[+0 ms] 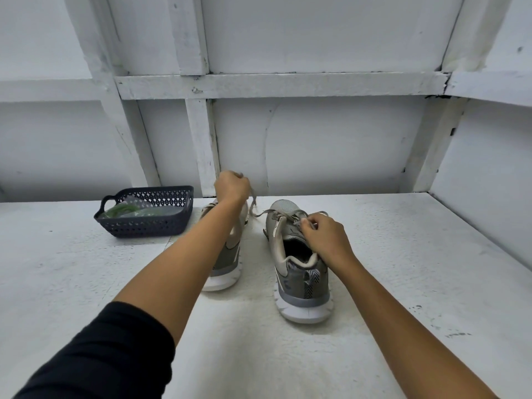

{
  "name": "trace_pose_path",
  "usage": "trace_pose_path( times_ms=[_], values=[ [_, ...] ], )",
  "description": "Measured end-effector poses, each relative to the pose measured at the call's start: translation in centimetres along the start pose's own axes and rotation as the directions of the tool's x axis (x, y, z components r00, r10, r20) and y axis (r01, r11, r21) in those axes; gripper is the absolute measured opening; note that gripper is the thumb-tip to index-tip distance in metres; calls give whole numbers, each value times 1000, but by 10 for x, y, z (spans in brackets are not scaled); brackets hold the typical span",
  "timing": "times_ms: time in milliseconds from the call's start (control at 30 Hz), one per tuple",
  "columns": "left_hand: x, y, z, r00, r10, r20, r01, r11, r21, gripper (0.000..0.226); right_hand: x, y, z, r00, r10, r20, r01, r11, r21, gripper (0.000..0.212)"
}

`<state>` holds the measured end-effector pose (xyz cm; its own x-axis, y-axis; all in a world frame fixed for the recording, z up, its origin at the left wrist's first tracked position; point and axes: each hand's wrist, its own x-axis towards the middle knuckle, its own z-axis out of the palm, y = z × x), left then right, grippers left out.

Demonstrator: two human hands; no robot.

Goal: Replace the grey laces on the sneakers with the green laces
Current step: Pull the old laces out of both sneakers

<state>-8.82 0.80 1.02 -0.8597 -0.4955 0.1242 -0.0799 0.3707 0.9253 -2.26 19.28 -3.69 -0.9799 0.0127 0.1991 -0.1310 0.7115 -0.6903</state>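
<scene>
While the left hand (231,187) grips the raised grey lace (254,207), the right hand (322,236) pinches it on the sneaker (302,279) beneath; green laces (121,210) sit in a basket (149,192) left of both hands

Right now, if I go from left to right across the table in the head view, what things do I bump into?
First the dark blue plastic lattice basket → then the left grey sneaker with a white sole → then the right grey sneaker with a white sole.
</scene>
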Motion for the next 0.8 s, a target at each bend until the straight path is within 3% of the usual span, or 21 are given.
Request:
trace_pose_path(
  times_ms=[200,267,367,533,800],
  values=[
    [-40,-4,9,922,-73,381,33,993,111,29,18,3,-8,998,60,30,-63,993,100,41],
    [-59,-7,13,919,-35,393,-31,986,161,38,31,5,-13,996,76,41,-81,984,157,27],
    [-88,-13,16,924,27,382,-90,985,148,47,45,2,-14,987,42,153,-49,998,44,16],
    [-110,-29,23,918,147,367,-201,973,113,21,64,-2,-10,956,7,293,34,990,-133,16],
    [-114,-34,31,943,122,310,-152,986,73,24,69,-10,-9,911,-135,389,268,912,-311,6]
  ],
)
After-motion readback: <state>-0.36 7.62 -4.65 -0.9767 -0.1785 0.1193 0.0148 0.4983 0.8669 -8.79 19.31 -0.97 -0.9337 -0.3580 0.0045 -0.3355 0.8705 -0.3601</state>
